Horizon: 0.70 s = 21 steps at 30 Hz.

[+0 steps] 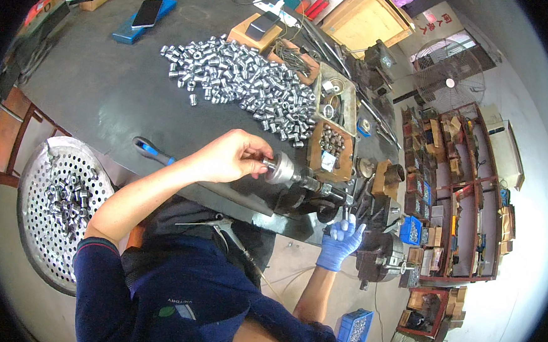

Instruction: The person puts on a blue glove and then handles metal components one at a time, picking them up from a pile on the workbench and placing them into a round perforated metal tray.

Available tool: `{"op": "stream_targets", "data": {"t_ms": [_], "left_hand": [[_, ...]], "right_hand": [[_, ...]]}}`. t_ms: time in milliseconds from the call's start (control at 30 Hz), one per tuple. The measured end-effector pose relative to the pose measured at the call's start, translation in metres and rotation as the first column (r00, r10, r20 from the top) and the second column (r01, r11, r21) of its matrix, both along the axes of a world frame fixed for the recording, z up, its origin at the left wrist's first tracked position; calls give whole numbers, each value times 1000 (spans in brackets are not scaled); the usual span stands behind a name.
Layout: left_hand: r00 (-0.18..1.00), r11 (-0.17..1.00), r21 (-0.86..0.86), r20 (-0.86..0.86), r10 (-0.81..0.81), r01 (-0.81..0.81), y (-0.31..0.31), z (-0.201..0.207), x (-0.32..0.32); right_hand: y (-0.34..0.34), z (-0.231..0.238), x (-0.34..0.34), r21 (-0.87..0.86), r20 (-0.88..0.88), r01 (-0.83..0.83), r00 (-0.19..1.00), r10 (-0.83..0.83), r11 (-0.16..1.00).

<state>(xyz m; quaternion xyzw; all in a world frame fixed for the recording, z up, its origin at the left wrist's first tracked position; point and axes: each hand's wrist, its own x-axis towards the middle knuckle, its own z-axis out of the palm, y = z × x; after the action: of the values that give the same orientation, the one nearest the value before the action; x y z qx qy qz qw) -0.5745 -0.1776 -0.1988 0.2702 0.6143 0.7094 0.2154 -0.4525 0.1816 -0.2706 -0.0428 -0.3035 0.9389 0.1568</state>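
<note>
My left hand (240,157), bare, pinches a small metal fitting (267,162) at the face of a round metal chuck (281,170) on a small bench lathe. The fingers hide most of that fitting. To the right, my right hand (341,239) wears a blue glove and is closed around the lower end of a metal lever (348,204), one finger sticking out. A heap of shiny metal fittings (242,81) covers the bench beyond my left hand. More fittings (70,199) lie on a perforated round metal stool (38,232) at the left.
A blue-handled tool (153,151) lies near the bench edge. A box of fittings (330,150) stands behind the lathe. An air gun (225,229) with its hose is by my lap. Below right are a vise (381,259) and a blue basket (354,329). Shelves (466,201) line the wall.
</note>
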Motion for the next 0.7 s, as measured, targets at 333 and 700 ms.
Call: {"op": "stream_targets", "data": {"t_ms": [333, 700], "left_hand": [[988, 995, 99, 152, -36, 21, 1, -5, -1], [934, 972, -43, -287, 211, -233, 2, -2, 4]], "right_hand": [[-1, 27, -2, 230, -43, 8, 999, 2, 973], [31, 71, -83, 1, -120, -242, 963, 241, 970]]}}
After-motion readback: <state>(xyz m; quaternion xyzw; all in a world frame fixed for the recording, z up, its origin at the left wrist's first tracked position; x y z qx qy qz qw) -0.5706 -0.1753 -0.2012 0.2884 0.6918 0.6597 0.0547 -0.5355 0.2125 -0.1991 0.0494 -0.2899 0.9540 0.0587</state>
